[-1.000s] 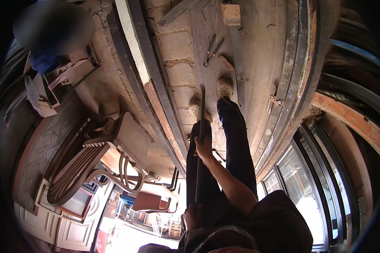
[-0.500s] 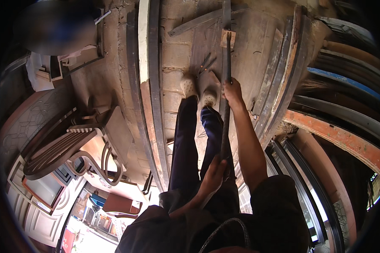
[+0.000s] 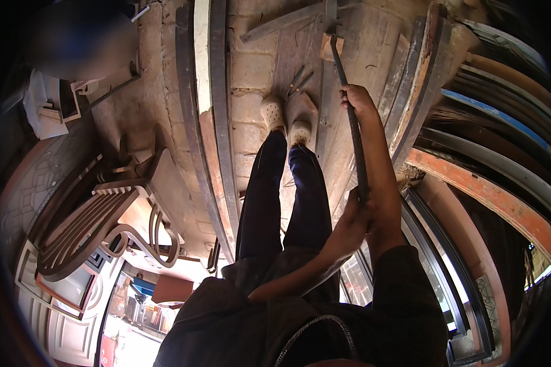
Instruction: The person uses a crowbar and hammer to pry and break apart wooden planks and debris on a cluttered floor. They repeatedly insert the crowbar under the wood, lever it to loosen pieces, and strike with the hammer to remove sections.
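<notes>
A long dark pry bar (image 3: 356,137) with a forked tip runs from the floor toward my body. Its claw end rests at a small light wooden block (image 3: 330,50), beside the end of a dark narrow strip (image 3: 330,17). Further up the bar, my right hand (image 3: 356,99) is closed round the shaft. My left hand (image 3: 356,217) grips it near the lower end, next to my right forearm. A dark two-armed tool with orange marks (image 3: 299,82), like pincers, lies on the floor just ahead of my shoes.
Long timber beams (image 3: 220,122) stretch along my left, and more boards (image 3: 419,92) along my right. A loose plank (image 3: 281,25) lies ahead. A carved wooden chair (image 3: 98,223) stands at the left. Stacked panels and an orange-painted beam (image 3: 483,196) occupy the right side.
The bar's near end has swung to the right, with both hands carried along, so the bar now slants. Its claw end has shifted slightly toward me at the wooden block.
</notes>
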{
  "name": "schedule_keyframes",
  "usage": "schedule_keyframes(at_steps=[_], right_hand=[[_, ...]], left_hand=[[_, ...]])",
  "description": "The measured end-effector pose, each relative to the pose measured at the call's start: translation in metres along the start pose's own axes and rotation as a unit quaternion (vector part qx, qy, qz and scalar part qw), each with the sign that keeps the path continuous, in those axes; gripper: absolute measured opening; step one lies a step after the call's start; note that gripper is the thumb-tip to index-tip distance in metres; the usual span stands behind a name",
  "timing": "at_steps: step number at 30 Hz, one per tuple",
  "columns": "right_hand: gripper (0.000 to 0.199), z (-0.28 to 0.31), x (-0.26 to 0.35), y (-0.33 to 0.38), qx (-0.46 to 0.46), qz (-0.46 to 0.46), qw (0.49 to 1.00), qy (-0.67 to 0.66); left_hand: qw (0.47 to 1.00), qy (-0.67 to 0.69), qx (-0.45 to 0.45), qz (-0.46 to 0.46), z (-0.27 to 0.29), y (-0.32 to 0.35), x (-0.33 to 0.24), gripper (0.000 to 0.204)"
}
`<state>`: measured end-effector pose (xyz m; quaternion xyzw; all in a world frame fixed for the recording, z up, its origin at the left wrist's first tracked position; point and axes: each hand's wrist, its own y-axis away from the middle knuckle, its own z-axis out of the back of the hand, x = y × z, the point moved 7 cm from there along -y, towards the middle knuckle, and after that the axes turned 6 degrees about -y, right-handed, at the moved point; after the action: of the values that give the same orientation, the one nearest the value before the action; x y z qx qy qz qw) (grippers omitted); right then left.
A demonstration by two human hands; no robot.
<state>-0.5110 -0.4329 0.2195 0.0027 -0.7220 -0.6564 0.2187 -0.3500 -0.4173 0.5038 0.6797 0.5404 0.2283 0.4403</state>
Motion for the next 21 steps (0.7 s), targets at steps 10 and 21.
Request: schedule_keyframes(at_steps=[10,21], right_hand=[[0.017,0.009,-0.020,0.007,-0.040,0.070,0.989,0.120],[0.021,0.018,0.079,0.003,0.029,0.007,0.979,0.203]], left_hand=[[0.983,0.110,-0.061,0.134,0.011,-0.010,0.037,0.011],[0.970,0.217,0.053,0.097,-0.104,-0.024,-0.038,0.020]])
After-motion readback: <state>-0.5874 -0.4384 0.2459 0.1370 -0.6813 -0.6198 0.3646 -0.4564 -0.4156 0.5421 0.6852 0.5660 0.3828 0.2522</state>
